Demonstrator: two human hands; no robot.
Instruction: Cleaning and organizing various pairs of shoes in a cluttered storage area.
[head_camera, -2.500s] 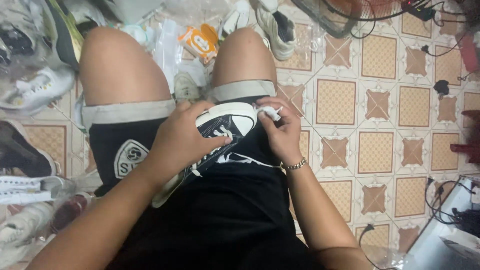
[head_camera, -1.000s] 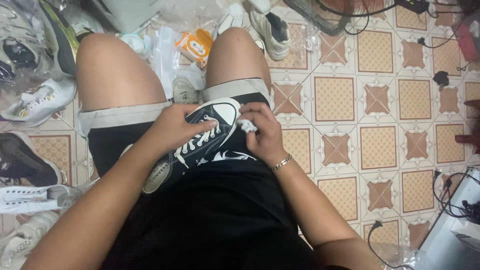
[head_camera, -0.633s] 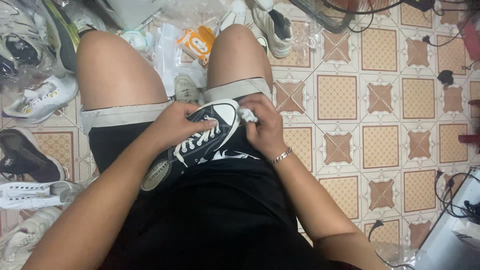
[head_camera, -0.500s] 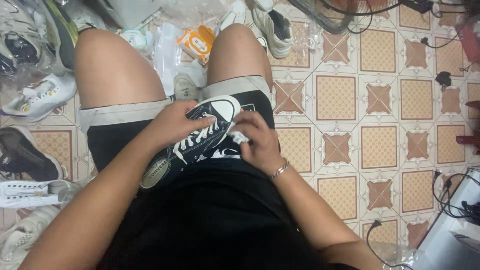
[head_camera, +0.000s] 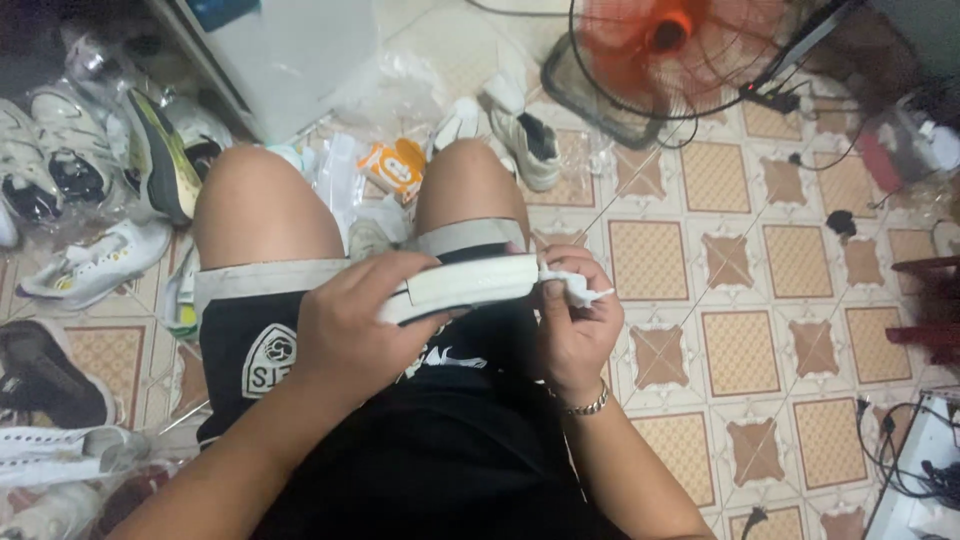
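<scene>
Wiping stage: your left hand (head_camera: 355, 335) grips the sneaker (head_camera: 462, 286) on your lap, sole edge outward; your right hand (head_camera: 575, 320) pinches a white wipe (head_camera: 578, 288) against its toe; next, rub along the rim.

From the lap, the widest free room lies at three to four o'clock, over bare patterned floor tiles (head_camera: 740, 350). Further out that way, cables (head_camera: 895, 450) lie by the frame's edge at four o'clock. At one o'clock an orange fan (head_camera: 680, 50) with its wire guard blocks the way, a lone shoe (head_camera: 530, 145) just before it. Twelve o'clock is crowded with plastic wrapping (head_camera: 400, 90) and an orange packet (head_camera: 395, 168) between the knees, a white box (head_camera: 285, 55) behind. From eight round to eleven o'clock, piled sneakers (head_camera: 90, 200) shut off the whole left side.
</scene>
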